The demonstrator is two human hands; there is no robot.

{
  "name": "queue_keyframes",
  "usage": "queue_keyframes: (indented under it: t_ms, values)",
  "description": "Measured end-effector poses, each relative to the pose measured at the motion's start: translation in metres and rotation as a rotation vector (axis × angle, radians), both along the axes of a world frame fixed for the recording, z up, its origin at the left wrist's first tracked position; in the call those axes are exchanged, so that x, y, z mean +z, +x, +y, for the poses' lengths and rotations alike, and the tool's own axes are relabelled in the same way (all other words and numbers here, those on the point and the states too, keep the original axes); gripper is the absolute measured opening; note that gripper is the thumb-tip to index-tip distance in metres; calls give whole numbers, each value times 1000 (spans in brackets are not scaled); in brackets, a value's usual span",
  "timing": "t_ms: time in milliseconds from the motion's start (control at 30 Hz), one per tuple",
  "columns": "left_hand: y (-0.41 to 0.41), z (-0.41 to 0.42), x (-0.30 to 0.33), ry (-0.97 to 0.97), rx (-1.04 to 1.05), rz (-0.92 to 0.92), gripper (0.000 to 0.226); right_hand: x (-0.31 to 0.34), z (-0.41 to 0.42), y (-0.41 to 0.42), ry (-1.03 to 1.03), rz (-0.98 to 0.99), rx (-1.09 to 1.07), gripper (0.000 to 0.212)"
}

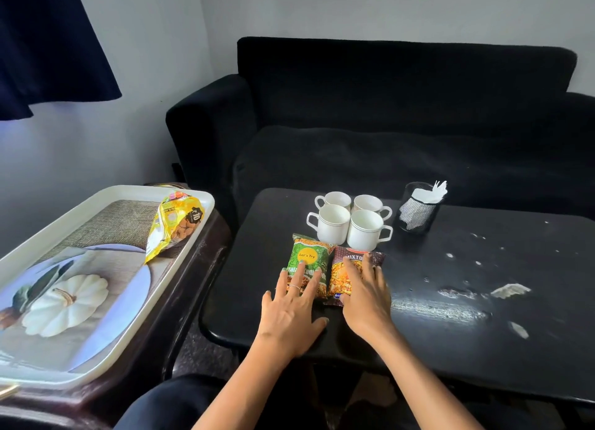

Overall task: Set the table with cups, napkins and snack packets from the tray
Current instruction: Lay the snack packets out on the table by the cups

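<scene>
Head view: left hand [294, 307], fingers straight and spread, presses flat on the green packet [308, 262]; right hand [363, 296], fingers extended, rests on the maroon packet [354, 268]. Both packets lie side by side on the black surface [467, 301], just near of four cups [349, 223]. Yellow packet [175, 227] remains on the tray [96, 198], left.

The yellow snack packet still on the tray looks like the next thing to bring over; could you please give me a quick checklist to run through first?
1. Yellow snack packet reachable, leaning on the tray rim: ok.
2. Left hand free: not ok, its straight fingers rest on the green packet.
3. Right hand free: not ok, it lies flat on the maroon packet.
4. Bare table space beside the packets: ok.
5. Four cups upright, clear of the path: ok.
6. Napkins in the mesh holder: ok.
</scene>
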State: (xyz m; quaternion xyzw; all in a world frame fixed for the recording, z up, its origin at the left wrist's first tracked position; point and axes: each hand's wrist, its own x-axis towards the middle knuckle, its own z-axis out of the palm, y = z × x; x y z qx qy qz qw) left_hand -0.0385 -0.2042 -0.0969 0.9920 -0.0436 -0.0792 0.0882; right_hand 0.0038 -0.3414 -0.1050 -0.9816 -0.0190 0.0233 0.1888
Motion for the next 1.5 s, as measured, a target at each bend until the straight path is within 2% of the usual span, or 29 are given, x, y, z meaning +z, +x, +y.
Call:
queue_keyframes:
  t_ms: [300,467,633,933,1100,1233,1400,1500]
  values:
    - [0,0,3,-5,36,2,79,10,2,2,8,6,-35,73]
    - [-1,-1,13,-60,50,-90,75,32,12,-3,114,-214,-80,59]
    - [-1,4,39,-288,189,-409,54,52,39,-11,363,-450,-20,42]
    - [-7,57,70,-712,517,-659,36,74,111,-22,591,-528,199,30]
    - [-5,94,79,-1075,829,-818,33,75,154,-15,657,-381,289,26]
    - [-4,120,75,-1235,1121,-793,35,89,200,8,573,-160,304,45]
    - [-3,125,74,-1378,1174,-739,38,99,253,28,435,2,267,60]
    - [-2,128,76,-1464,1221,-716,39,95,263,32,438,20,182,57]
